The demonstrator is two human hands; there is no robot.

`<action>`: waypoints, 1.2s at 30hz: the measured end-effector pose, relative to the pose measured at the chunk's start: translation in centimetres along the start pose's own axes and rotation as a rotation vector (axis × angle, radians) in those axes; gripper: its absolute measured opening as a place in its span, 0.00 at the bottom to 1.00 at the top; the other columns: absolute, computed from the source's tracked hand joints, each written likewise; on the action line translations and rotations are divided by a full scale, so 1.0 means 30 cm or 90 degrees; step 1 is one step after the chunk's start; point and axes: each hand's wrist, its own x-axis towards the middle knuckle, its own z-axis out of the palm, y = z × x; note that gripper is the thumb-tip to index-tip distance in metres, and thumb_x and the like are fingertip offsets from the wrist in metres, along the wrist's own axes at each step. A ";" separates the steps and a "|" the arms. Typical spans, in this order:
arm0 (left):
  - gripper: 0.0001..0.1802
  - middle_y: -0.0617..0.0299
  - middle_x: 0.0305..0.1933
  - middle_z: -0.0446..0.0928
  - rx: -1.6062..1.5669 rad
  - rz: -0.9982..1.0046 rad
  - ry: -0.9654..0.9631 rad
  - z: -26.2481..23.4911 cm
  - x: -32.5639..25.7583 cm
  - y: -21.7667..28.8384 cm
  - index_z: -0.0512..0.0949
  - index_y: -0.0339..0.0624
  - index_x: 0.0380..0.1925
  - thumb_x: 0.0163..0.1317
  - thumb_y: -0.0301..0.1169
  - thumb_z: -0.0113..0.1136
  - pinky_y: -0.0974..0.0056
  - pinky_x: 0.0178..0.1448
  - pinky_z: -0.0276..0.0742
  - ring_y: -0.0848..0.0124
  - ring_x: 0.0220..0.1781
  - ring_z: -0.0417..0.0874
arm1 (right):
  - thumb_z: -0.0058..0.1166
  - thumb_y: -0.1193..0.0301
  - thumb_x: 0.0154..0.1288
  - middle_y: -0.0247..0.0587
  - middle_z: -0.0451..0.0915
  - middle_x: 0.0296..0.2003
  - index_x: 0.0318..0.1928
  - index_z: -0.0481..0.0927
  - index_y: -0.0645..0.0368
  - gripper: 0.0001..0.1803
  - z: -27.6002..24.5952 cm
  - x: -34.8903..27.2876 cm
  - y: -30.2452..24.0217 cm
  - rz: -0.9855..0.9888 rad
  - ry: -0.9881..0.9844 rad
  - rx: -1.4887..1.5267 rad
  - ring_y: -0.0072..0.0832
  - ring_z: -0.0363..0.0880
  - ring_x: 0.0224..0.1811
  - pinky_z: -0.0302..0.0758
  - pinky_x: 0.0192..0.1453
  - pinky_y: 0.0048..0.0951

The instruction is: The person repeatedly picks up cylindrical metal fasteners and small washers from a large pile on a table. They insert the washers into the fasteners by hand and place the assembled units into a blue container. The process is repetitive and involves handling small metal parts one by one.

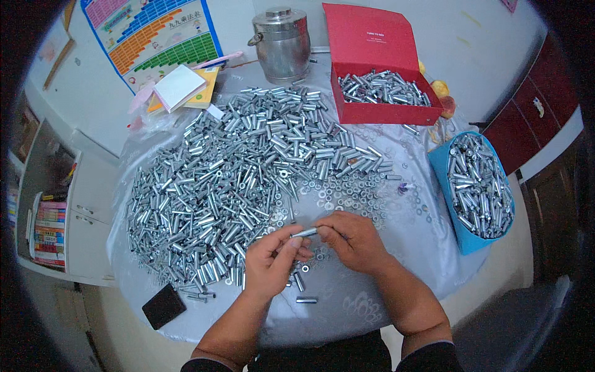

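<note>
Table (396, 291), round, under a pale cloth: I log it first. Heap of metal sleeves (248, 167) covers its left and middle. Blue bin (443, 186) at right, filled with sleeves. Red box (384, 115) at the far side, lid up, part filled. Steel pot (282, 40) beside it. Scattered washers (353, 195) near centre. My left hand (269, 263) and right hand (353, 239) pinch one sleeve (305, 232) between fingertips, above the near edge.
</note>
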 end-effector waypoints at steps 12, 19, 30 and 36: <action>0.13 0.50 0.37 0.83 -0.069 -0.011 0.091 0.003 0.024 0.004 0.77 0.31 0.50 0.69 0.25 0.53 0.64 0.37 0.84 0.67 0.31 0.85 | 0.60 0.70 0.60 0.43 0.80 0.33 0.37 0.83 0.58 0.06 -0.049 0.036 0.078 0.035 0.241 -0.283 0.42 0.79 0.37 0.76 0.43 0.41; 0.13 0.50 0.39 0.82 -0.068 -0.010 0.091 0.002 0.048 0.003 0.75 0.29 0.51 0.70 0.23 0.52 0.67 0.40 0.84 0.68 0.35 0.85 | 0.59 0.67 0.59 0.43 0.78 0.34 0.36 0.84 0.56 0.08 -0.012 0.118 0.123 0.033 0.158 -0.304 0.42 0.77 0.39 0.74 0.45 0.42; 0.13 0.54 0.36 0.82 -0.071 -0.038 0.035 0.041 0.305 0.015 0.77 0.31 0.49 0.70 0.27 0.53 0.66 0.36 0.83 0.69 0.31 0.84 | 0.58 0.69 0.58 0.50 0.77 0.36 0.37 0.81 0.59 0.09 -0.021 0.211 0.121 0.124 0.003 -0.347 0.47 0.78 0.44 0.75 0.48 0.48; 0.14 0.54 0.36 0.82 -0.145 -0.059 0.052 0.081 0.339 -0.040 0.77 0.31 0.50 0.71 0.30 0.52 0.65 0.38 0.83 0.68 0.32 0.85 | 0.59 0.73 0.58 0.49 0.78 0.34 0.35 0.78 0.63 0.07 -0.013 0.179 0.138 0.101 0.127 -0.241 0.44 0.78 0.38 0.75 0.42 0.44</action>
